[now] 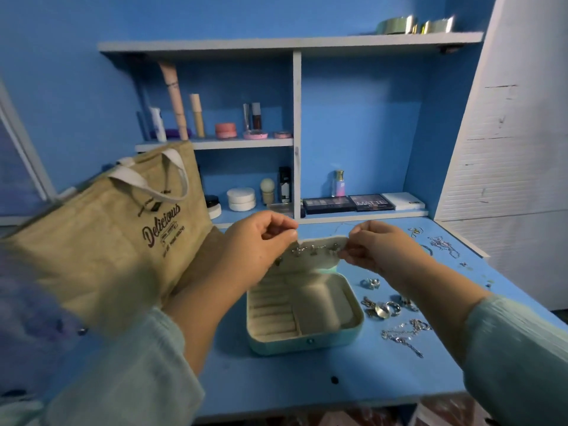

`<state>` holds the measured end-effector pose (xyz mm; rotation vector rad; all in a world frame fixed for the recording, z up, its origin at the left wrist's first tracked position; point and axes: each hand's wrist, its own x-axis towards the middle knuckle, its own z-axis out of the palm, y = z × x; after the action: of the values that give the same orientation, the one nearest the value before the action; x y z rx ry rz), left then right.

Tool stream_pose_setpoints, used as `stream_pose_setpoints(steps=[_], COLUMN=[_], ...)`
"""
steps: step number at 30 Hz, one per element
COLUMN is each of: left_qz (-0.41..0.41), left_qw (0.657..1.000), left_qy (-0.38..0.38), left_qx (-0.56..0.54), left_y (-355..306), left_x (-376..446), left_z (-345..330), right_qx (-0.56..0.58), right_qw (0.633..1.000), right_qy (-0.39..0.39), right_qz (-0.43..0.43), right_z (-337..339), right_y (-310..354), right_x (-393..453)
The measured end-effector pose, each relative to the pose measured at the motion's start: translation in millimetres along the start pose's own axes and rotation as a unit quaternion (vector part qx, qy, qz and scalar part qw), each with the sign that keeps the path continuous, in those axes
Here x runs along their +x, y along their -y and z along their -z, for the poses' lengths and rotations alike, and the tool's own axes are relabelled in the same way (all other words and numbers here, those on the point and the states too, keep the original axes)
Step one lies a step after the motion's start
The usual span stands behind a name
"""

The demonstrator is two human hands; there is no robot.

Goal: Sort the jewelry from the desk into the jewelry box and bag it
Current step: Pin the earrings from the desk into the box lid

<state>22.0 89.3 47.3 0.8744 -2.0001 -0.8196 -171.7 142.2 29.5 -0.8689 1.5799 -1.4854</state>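
Pinching opposite ends of a thin silver charm bracelet (313, 250), the left hand (261, 241) and the right hand (378, 244) hold it stretched level between them, above the back of the open box. On each hand the thumb and forefinger are pressed together on the chain; the remaining fingers are curled loosely behind.

The small pale-green jewelry box with cream lining (304, 312) sits on the blue desk top (307, 379), its lid (313, 256) raised upright directly behind the bracelet. Ring-roll slots occupy the left compartment; the right compartment is a plain tray.

Just to the right of the box lies a cluster of silver rings (384, 309), with silver chains (405, 333) in front of them and further silver chains (442, 244) near the desk's right edge, well apart from the box.

A tan woven tote bag with white handles (123, 229), printed "Delicious", stands to the left of the box, behind the left forearm.

Cosmetics line the blue shelf unit (296, 133) at the rear, including dark eyeshadow palettes (347, 204).
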Motion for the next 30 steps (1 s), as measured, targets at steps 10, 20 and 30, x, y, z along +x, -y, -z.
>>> stream_pose_setpoints(steps=[10,20,30], left_qz=[-0.178,-0.199,-0.205], left_qw=[0.959,0.918,0.916], left_qy=[-0.153,-0.164,-0.179], left_qx=[0.157,0.301,0.294], left_y=[60.3,94.1,98.6], left_x=[1.0,24.0,29.6], left_z=[-16.1,-31.6,-36.0], right_qx=[-0.061,-0.109,-0.061], right_qw=[0.995,0.985,0.989], right_qy=[-0.037,-0.058,-0.041], right_qz=[0.072,0.117,0.131], right_z=[-25.3,-37.3,-31.1], right_y=[-16.7,-29.8,-41.5], right_x=[12.2,20.2,25.5])
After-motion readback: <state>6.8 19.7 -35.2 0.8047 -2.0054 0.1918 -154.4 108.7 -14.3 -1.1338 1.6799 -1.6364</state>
